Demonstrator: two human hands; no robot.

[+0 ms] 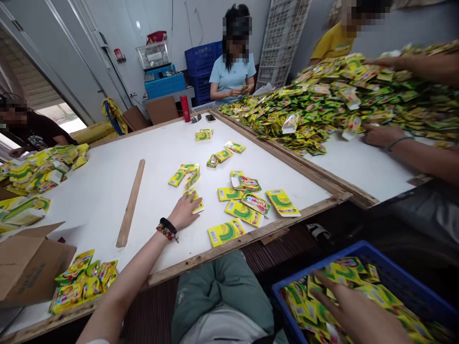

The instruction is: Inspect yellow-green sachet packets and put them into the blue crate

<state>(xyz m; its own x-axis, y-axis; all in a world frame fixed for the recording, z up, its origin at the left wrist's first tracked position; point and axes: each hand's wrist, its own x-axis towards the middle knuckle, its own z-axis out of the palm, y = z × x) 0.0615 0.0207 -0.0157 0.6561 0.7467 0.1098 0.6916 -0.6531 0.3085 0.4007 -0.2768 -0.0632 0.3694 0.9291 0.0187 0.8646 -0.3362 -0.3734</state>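
Observation:
My left hand [183, 211] lies on the white table, fingers spread over a small yellow box [198, 207] and touching it. Just beyond it is a little group of yellow-green boxes [192, 177]. To its right several more flat boxes [244, 213] lie scattered, some with an open white flap. My right hand [346, 306] reaches over a blue plastic basket [362, 247] at my right side. Its fingers are stretched out and apart above yellow and green packets [304, 310] in the basket. Whether the fingertips touch the packets I cannot tell.
A wooden stick [131, 203] lies left of centre. A cardboard box [34, 267] and candy packets [86, 282] are at the left. A big packet heap [333, 95] covers the right table behind a wooden rim [283, 152]. Several people work around the tables.

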